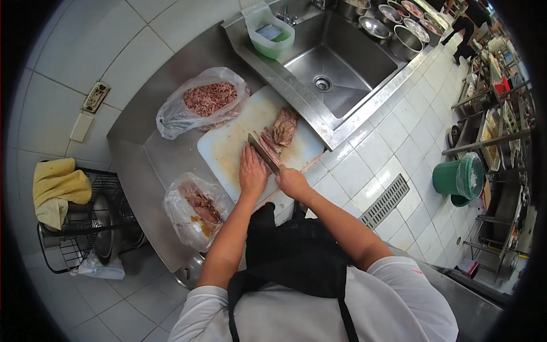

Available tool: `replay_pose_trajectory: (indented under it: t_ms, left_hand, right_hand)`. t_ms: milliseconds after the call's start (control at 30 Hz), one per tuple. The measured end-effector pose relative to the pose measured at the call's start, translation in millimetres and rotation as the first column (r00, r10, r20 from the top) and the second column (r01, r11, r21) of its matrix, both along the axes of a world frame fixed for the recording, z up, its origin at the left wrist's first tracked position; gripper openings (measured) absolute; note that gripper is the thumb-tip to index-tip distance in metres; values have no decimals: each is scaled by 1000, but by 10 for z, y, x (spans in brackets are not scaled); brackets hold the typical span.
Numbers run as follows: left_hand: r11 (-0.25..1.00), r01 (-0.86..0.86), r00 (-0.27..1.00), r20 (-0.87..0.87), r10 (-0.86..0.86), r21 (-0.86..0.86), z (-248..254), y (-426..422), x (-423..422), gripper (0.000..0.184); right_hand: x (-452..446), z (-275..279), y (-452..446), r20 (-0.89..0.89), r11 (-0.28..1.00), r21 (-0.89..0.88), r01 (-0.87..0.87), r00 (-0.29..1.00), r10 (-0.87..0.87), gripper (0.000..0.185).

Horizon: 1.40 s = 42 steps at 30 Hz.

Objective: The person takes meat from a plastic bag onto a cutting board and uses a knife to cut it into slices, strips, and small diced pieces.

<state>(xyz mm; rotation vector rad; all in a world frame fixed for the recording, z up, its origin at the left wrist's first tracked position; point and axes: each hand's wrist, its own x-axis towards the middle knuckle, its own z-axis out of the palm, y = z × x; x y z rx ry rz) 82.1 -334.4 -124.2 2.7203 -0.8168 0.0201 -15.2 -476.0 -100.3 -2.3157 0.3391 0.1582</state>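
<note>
A white cutting board (222, 149) lies on the steel counter with a piece of meat (285, 126) and cut strips (269, 143) on it. My right hand (293, 182) is closed round the handle of a knife (263, 153), whose blade rests beside the strips. Flat on the board, left of the blade, is my left hand (252, 170), its fingers stretched out and close to the knife; nothing shows in it. Chopped meat fills an open plastic bag (171, 117) at the board's upper left. Another plastic bag (183, 222) with meat lies at the lower left.
Beyond the board is a steel sink (342, 62) with a green-white plastic container (268, 34) at its corner. Metal bowls (374, 27) stand past it. A green bin (450, 179) and shelves are at the right, a wire rack (85, 228) at the left. Another person (467, 34) stands far off.
</note>
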Motion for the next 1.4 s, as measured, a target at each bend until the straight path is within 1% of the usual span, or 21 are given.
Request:
replay_pose_trajectory:
  t_ms: [33, 133, 233, 333, 433, 533, 633, 733, 833, 1033, 1133, 1167, 1233, 1300, 1400]
  left_hand:
    - [1000, 8, 1000, 12, -8, 3, 13, -9, 2, 64]
    - [1000, 28, 998, 48, -29, 11, -3, 14, -2, 64]
    - [1000, 23, 999, 46, -22, -7, -42, 14, 23, 65]
    - [999, 6, 1000, 31, -5, -34, -36, 27, -17, 65]
    - [998, -6, 1000, 12, 7, -57, -26, 24, -9, 65]
    - [996, 2, 1000, 5, -2, -92, -6, 33, -5, 65]
    - [990, 7, 1000, 16, -4, -139, 21, 44, -15, 65]
    - [985, -8, 1000, -2, 8, -173, 15, 28, -25, 64]
    - [986, -24, 999, -24, 21, -165, 44, 25, -10, 64]
    - [994, -39, 999, -3, 38, -103, 76, -9, -9, 62]
    - [997, -27, 1000, -7, 27, -74, 153, -28, 16, 55]
    - [998, -20, 1000, -12, 19, -64, 206, -35, 28, 52]
    - [998, 9, 1000, 25, -8, -64, 240, -33, 61, 46]
    - [997, 32, 998, 51, -29, -72, 257, -29, 79, 43]
    - [993, 53, 996, 71, -46, -103, 254, -42, 119, 41]
  right_hand:
    - [-27, -31, -90, -22, 1000, 10, 4, 1000, -4, 28]
    - [5, -200, -323, -10, 976, 217, -20, 1000, 22, 29]
    - [-5, -151, -354, -20, 985, 170, -22, 999, 26, 29]
    - [-35, 23, -134, 61, 996, -84, -7, 998, 12, 27]
    - [-20, 161, 3, 67, 979, -192, 61, 997, -49, 23]
    - [-6, 271, 11, 138, 974, -223, 42, 990, -11, 21]
    - [-6, 347, 23, 146, 972, -232, 39, 989, -5, 20]
    - [-11, 235, 43, 133, 976, -217, 17, 991, 13, 20]
    - [-49, 150, 58, 122, 964, -265, -35, 990, 69, 21]
    - [-135, 72, -136, 50, 992, -127, -9, 999, 15, 26]
    - [-235, 28, -361, 27, 990, 137, 24, 999, -28, 27]
    - [-277, 15, -405, -33, 981, 174, 85, 996, -81, 26]
    - [-341, 93, -453, 14, 995, -13, 94, 995, -94, 25]
    - [-355, 184, -452, 61, 980, -173, 103, 994, -94, 22]
    - [-328, 314, -348, 103, 974, -194, 115, 990, -97, 21]
